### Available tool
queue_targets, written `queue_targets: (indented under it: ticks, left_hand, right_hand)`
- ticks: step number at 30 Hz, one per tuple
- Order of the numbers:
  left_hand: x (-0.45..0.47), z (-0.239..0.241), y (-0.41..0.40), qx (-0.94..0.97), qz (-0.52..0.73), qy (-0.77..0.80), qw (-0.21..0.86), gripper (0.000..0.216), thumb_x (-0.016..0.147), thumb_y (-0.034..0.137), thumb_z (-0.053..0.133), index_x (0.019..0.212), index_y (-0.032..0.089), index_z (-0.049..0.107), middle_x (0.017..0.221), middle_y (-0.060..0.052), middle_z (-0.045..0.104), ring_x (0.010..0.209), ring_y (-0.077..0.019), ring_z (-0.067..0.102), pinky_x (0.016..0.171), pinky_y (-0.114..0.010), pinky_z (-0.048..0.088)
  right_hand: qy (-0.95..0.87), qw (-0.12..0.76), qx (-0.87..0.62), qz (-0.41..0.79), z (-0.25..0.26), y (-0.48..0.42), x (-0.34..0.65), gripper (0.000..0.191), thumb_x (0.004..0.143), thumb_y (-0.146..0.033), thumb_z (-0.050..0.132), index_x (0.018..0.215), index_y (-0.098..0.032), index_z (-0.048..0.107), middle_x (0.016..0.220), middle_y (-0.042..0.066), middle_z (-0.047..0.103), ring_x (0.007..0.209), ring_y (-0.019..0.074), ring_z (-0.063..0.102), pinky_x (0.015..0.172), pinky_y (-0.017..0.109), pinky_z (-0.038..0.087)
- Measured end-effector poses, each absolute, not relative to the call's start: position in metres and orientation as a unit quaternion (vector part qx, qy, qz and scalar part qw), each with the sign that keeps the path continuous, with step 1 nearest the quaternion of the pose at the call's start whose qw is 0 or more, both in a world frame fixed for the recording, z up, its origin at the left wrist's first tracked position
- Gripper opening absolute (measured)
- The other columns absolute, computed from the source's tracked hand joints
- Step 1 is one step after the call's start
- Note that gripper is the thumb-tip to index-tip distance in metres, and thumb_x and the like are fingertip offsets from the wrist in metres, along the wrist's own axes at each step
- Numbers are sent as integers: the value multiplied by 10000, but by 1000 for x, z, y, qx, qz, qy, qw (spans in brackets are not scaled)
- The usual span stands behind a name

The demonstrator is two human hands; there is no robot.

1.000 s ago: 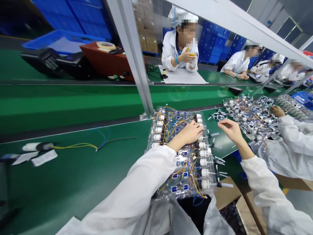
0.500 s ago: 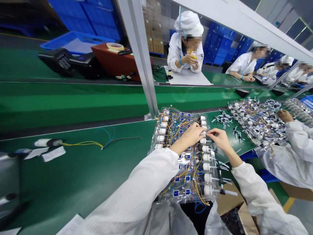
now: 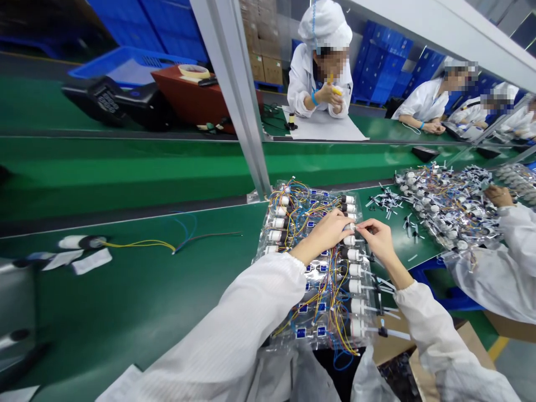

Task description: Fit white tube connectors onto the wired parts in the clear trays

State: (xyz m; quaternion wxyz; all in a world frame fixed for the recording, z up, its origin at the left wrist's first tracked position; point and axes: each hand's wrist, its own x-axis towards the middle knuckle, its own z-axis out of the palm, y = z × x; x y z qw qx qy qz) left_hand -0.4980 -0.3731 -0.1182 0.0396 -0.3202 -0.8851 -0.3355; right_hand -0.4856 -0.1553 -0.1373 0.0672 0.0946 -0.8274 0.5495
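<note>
Bright, even overhead light, soft shadows, wide-angle bending at the edges, slight blur lower left

I see a clear plastic tray (image 3: 268,254) lying flat on the green bench, its far end toward the metal post and its near end overhanging the edge. It holds rows of small white-and-black cylindrical pumps (image 3: 354,287) lying on their sides, tangled with yellow, blue and orange wires (image 3: 335,324). My two hands meet at one white pump (image 3: 348,228) in the right-hand column, near the tray's far end
</note>
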Motion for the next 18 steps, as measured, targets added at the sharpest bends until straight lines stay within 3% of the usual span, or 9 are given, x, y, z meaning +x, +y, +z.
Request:
queue_targets:
  ticks: [7, 18]
  left_hand:
    - [-498, -121, -371, -285, -353, -891, 35, 296, 943, 399, 703, 1173, 227, 773, 1083, -104, 672, 1079, -251, 626, 941, -366, 523]
    - [-499, -124, -371, -286, -346, -892, 44, 329, 978, 459, 633, 1207, 273, 777, 1090, -102, 666, 1052, -248, 640, 920, -364, 522]
  right_hand:
    - [-832, 62, 99, 542, -138, -156, -485, 146, 825, -367, 802, 808, -229, 759, 871, 59, 783, 838, 234, 718, 804, 372, 557]
    - [-813, 85, 106, 566, -138, -161, -483, 132, 833, -323, 796, 762, -232, 733, 854, 57, 767, 836, 231, 720, 817, 376, 559]
